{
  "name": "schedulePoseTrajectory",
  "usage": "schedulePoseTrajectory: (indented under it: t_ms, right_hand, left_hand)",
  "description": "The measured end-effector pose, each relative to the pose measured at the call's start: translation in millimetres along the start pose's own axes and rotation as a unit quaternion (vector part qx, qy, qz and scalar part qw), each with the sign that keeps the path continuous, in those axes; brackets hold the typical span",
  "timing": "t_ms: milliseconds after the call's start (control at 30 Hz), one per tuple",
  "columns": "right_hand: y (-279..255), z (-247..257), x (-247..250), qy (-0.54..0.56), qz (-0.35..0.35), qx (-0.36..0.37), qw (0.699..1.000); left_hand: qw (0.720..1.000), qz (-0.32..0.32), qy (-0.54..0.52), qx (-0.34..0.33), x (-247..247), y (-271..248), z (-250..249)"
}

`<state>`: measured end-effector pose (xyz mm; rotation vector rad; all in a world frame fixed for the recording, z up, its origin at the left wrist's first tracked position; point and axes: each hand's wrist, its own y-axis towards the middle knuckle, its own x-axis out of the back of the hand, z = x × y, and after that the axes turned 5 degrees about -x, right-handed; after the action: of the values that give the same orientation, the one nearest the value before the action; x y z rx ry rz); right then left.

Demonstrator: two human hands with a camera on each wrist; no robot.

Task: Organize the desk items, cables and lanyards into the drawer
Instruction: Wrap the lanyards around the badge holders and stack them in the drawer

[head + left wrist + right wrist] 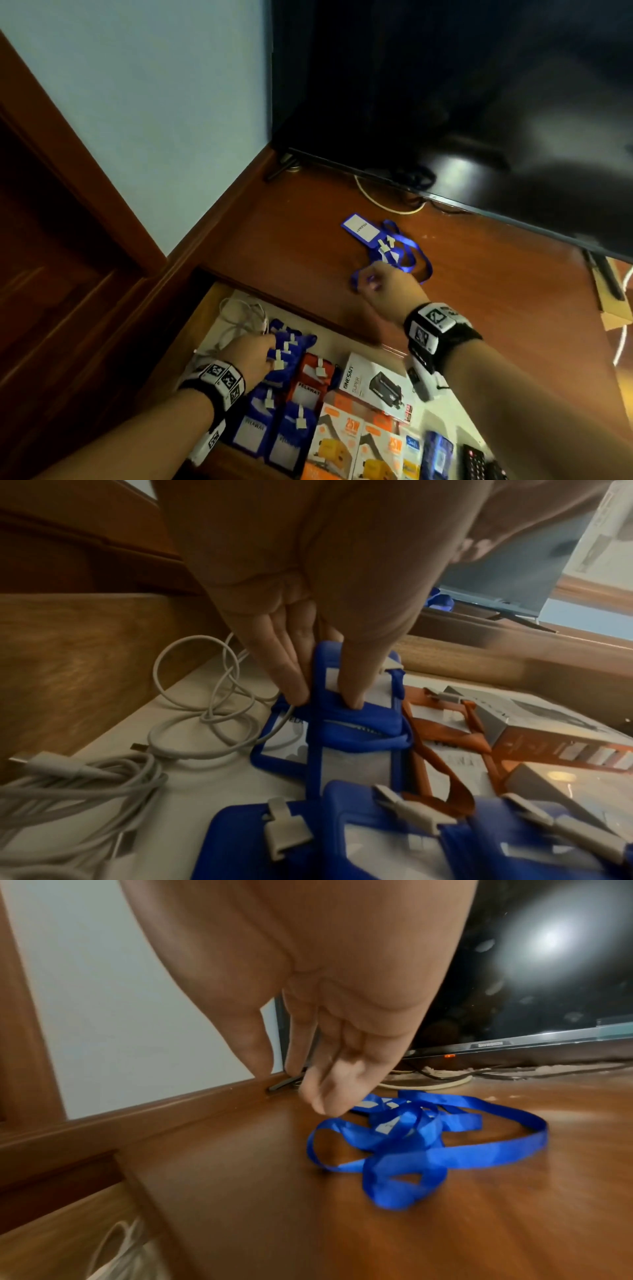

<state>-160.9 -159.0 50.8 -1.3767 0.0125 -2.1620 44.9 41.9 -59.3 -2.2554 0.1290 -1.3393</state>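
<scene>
- Right hand (325, 1085) hovered over the blue lanyard (428, 1139) near the desk's (479, 308) back edge, fingers loose, gripping nothing.
- Left hand (308, 631) pinched a badge holder (356, 718) in the drawer (85, 647).
- The ribbon looked light and floppy; best gathered by its loops.

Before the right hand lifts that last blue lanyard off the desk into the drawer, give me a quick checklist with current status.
1. Right hand over blue lanyard: ok, fingers at the strap, not yet gripping.
2. Strap tidy: not ok, loose tangled loops on the desk.
3. Badge holder attached: cannot tell.
4. Drawer open: ok.
5. Left hand free: not ok, it pinches a blue badge holder in the drawer.
6. Spare room in drawer: cannot tell.
</scene>
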Motion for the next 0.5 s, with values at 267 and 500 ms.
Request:
schedulePoseTrajectory:
  t_ms: [267,500]
  right_hand:
    - [131,4,6,-0.047,-0.055,-0.049,0.996]
    - [177,-4,-4,-0.163,-0.025,-0.108,0.980]
  left_hand:
    - [0.991,-0.092,-0.093,0.043,15,-24,17]
    - [0.976,-0.149,-0.150,0.050,49,-46,35]
